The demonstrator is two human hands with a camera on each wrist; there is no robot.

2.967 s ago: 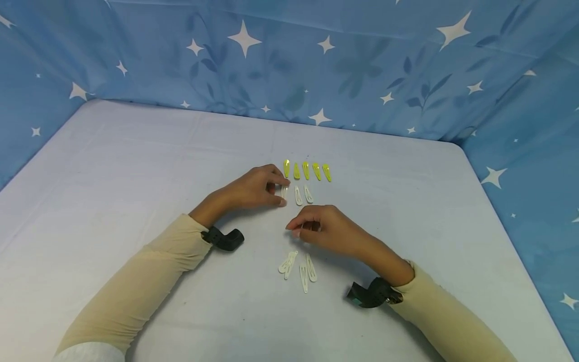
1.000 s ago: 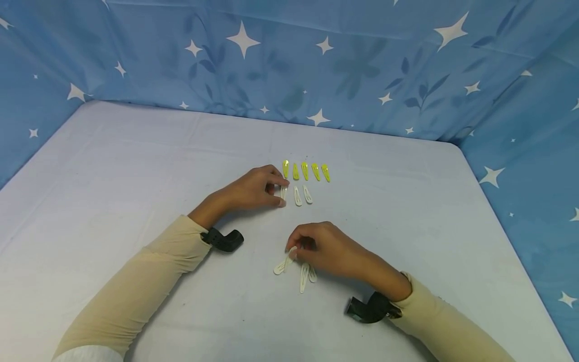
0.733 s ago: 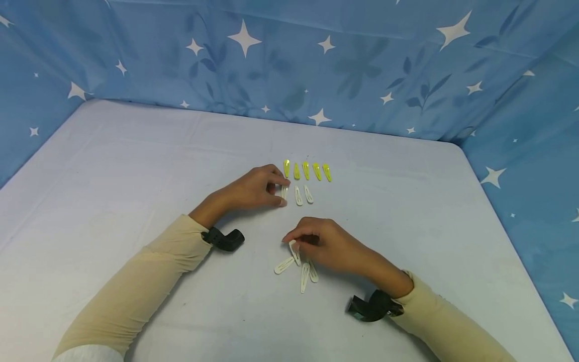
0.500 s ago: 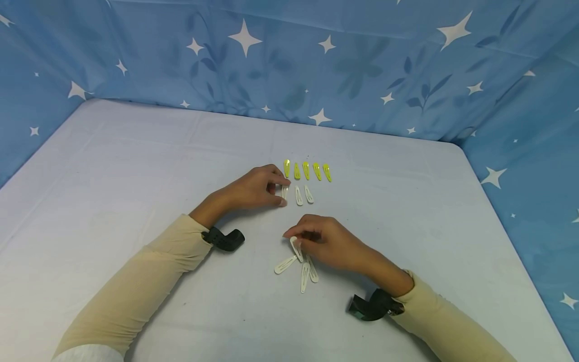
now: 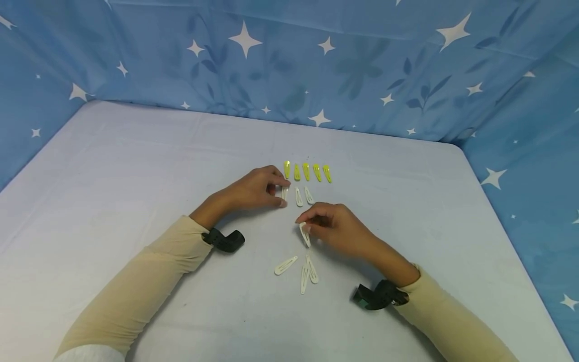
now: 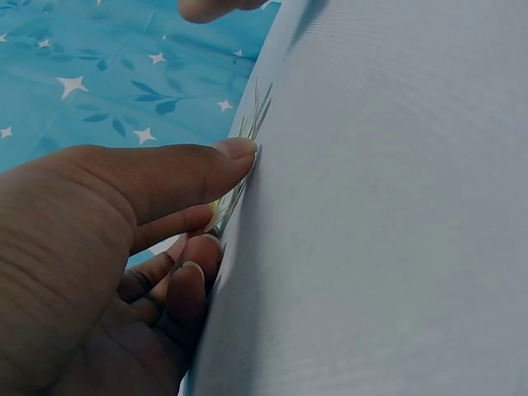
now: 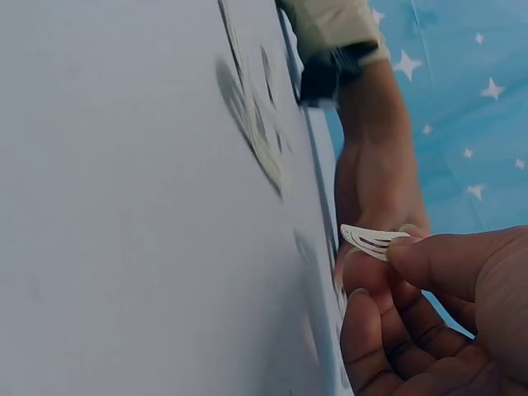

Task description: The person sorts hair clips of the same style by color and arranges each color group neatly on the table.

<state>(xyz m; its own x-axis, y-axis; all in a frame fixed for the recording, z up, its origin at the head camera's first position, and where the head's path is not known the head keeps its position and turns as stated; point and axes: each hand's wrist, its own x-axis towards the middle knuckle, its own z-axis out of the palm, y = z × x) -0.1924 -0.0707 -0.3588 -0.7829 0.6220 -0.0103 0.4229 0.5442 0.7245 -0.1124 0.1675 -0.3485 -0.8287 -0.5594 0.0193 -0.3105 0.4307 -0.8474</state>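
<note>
In the head view my left hand [image 5: 257,189] rests on the table, thumb and forefinger at the two ends of a white snap hair clip [image 5: 284,193]. The left wrist view shows the thumb [image 6: 238,149] at one end, the clips edge-on behind it. My right hand [image 5: 338,227] pinches another white hair clip [image 7: 369,240] by one end, raised off the table. Beside the left hand lie two more white clips [image 5: 298,196]. Nearer the front are a single white clip [image 5: 285,265] and two overlapping ones [image 5: 312,270].
Beyond the white clips, several yellow hair clips [image 5: 306,172] form a row. A white cloth covers the table [image 5: 158,151], and a blue curtain with stars [image 5: 280,65] hangs behind it. Both wrists wear black cameras [image 5: 224,241].
My right hand, empty at first, came down to the front white clips, picked one up, and has since moved away from me and to the right with it. The left hand has stayed put.
</note>
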